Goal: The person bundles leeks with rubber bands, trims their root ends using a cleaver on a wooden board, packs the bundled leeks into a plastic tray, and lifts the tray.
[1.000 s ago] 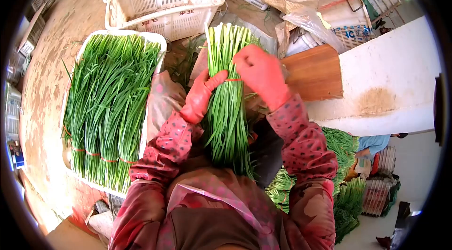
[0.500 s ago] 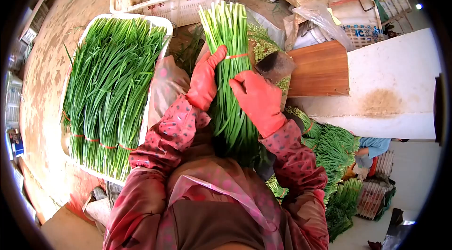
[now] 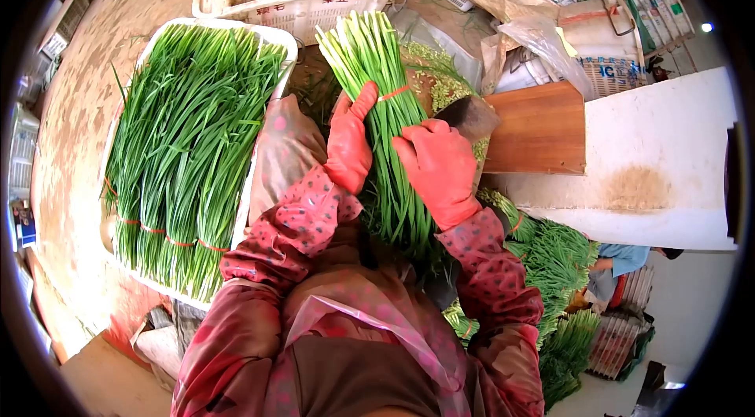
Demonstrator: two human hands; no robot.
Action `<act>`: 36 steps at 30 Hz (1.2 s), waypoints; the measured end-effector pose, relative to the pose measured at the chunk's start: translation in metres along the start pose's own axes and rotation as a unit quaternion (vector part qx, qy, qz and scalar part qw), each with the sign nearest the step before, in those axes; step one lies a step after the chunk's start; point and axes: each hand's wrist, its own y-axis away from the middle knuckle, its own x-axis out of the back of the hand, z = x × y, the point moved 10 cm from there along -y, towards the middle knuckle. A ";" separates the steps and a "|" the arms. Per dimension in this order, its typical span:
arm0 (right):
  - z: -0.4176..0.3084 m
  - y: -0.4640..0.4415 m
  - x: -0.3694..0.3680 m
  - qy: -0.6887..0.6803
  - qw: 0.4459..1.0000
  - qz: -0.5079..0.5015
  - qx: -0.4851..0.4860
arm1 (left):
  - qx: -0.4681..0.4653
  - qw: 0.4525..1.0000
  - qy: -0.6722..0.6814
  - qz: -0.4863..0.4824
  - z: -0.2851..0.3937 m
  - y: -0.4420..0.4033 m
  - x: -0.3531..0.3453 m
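A bundle of green chives (image 3: 385,118) leans across my lap, pale stem ends up and leaves hanging down. An orange-red band circles it near its upper middle. My left hand (image 3: 350,138), in a red rubber glove, grips the bundle from its left side, thumb just below the band. My right hand (image 3: 439,169), in a matching glove, is closed against the bundle's right side; its fingertips are partly hidden, so I cannot make out what they pinch. Just beyond my right hand is a dark metal blade (image 3: 469,118).
Left of me a white crate (image 3: 292,47) holds several banded chive bundles. Another white crate (image 3: 314,12) stands ahead. A brown wooden board (image 3: 539,130) and white panel (image 3: 653,157) lie right. Loose chives (image 3: 558,260) are piled there, near another person's blue sleeve (image 3: 625,257).
The bundle has tilted, its stem ends shifting left and slightly down. My right hand has moved slightly right, its fingers still curled. My left hand keeps its grip. The view has shifted slightly.
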 end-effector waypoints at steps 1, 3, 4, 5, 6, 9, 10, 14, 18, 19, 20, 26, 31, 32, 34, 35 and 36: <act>0.000 -0.002 -0.001 0.000 1.000 0.001 0.002 | -0.011 1.000 -0.007 0.010 0.004 0.004 -0.002; -0.002 -0.004 -0.009 0.041 0.998 -0.034 0.017 | -0.015 0.999 -0.022 0.031 0.007 0.009 -0.005; -0.003 -0.004 -0.011 0.041 0.998 -0.033 0.018 | -0.019 0.998 -0.038 0.051 0.008 0.010 -0.002; -0.002 -0.003 -0.015 0.051 0.998 -0.034 0.013 | -0.033 0.997 -0.057 0.043 0.009 0.009 -0.001; -0.001 -0.002 -0.020 0.060 0.998 -0.037 0.007 | -0.035 0.997 -0.057 0.043 0.009 0.007 0.000; 0.000 -0.003 -0.024 0.068 0.998 -0.014 -0.010 | -0.062 0.994 -0.059 0.064 0.013 0.006 0.005; 0.001 -0.004 -0.026 0.068 0.998 -0.013 -0.010 | -0.058 0.995 -0.051 0.060 0.014 0.008 0.003; 0.000 0.006 -0.027 0.098 0.994 -0.041 0.005 | -0.037 0.997 -0.040 0.053 0.008 0.007 0.005; -0.009 0.077 -0.044 -0.004 0.933 -0.360 0.025 | -0.011 0.996 -0.051 0.070 0.010 -0.010 0.031; -0.014 0.115 -0.054 -0.064 0.873 -0.478 0.078 | -0.019 1.000 -0.013 0.012 0.011 -0.019 0.030; -0.011 0.151 -0.060 -0.070 0.793 -0.598 0.093 | -0.027 0.998 0.024 -0.048 0.015 -0.026 0.025; 0.025 -0.009 0.047 -0.302 0.945 -0.032 -0.118 | 0.056 0.978 0.043 -0.196 0.003 -0.007 -0.014; 0.011 -0.076 0.052 -0.045 0.997 0.063 0.028 | 0.088 0.973 -0.040 -0.208 -0.011 0.019 -0.030; 0.022 -0.082 0.045 -0.043 0.997 0.066 0.026 | 0.103 0.972 -0.020 -0.210 -0.020 0.018 -0.027; 0.033 -0.089 0.046 -0.019 0.985 0.125 0.113 | 0.154 0.962 0.016 -0.226 -0.033 0.016 -0.025; 0.052 -0.098 0.055 0.034 0.980 0.167 0.099 | 0.206 0.948 0.053 -0.235 -0.044 0.020 -0.024; 0.070 -0.102 0.067 0.087 0.971 0.208 0.084 | 0.211 0.947 0.053 -0.236 -0.048 0.022 -0.025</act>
